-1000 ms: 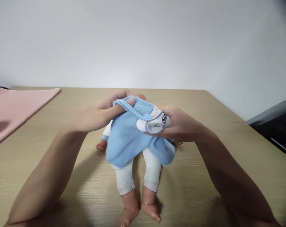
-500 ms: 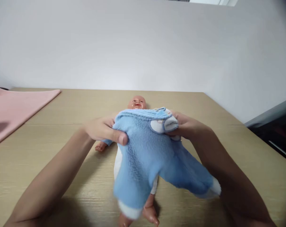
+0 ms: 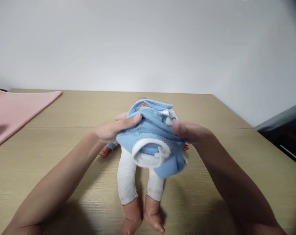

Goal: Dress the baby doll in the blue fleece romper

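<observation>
A baby doll (image 3: 127, 178) in white leggings lies on its back on the wooden table (image 3: 71, 111), feet toward me. Above its chest I hold a light blue fleece garment (image 3: 151, 130) with white cuffs, bunched up into a roll. My left hand (image 3: 115, 128) grips the garment's left side, thumb on top. My right hand (image 3: 190, 133) is closed on its right side, next to a white patch on the fabric. The bundle hides most of the doll's head and torso. One small doll hand (image 3: 104, 150) sticks out under my left wrist.
A pink cloth (image 3: 13, 109) lies spread on the table's far left. A white wall stands behind the table. A dark piece of furniture (image 3: 285, 133) sits past the table's right edge.
Half a second ago the garment hung open with its legs dangling over the doll. Now both hands have gathered it up into a bunch, and it covers the doll's face.
</observation>
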Demonstrator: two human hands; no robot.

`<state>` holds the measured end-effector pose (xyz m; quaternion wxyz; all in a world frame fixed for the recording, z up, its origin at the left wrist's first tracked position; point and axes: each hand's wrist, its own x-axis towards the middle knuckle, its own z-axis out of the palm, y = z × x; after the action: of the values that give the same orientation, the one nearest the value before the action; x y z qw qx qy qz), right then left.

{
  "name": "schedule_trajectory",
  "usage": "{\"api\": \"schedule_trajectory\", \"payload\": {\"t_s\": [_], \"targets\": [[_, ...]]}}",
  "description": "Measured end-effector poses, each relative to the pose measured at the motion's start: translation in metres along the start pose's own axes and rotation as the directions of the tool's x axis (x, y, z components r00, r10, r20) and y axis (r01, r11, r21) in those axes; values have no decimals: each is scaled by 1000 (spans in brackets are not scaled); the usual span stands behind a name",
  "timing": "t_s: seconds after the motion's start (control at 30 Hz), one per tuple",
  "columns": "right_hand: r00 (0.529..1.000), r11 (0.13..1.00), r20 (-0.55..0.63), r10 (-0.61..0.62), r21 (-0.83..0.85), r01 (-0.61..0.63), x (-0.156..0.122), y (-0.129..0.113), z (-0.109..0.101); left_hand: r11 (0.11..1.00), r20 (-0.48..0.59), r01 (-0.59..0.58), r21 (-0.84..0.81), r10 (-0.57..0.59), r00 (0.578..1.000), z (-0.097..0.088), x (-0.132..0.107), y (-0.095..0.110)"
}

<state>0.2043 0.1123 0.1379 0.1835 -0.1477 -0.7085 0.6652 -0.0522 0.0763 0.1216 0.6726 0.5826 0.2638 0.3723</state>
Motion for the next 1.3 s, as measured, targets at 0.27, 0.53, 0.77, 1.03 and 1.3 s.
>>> {"api": "schedule_trajectory", "payload": {"t_s": [0.27,0.53,0.77,1.03,1.3], "targets": [[981,986,123,-150,85,140,4,9,-22,976,111,-77,205,55,992,-21,12,5],[956,923,-13,-292,258,286,18,23,-9,994,20,-91,57,90,996,-10,7,8],[980,975,-156,-122,165,148,9,17,10,993,-132,-101,-58,93,987,24,-16,5],[987,974,-154,-41,-226,5,16,-1,51,961,-623,66,270,122,773,74,-82,-15],[956,921,-134,261,-261,-288,-18,8,115,951,-676,227,211,-26,737,122,-150,-55]]}}
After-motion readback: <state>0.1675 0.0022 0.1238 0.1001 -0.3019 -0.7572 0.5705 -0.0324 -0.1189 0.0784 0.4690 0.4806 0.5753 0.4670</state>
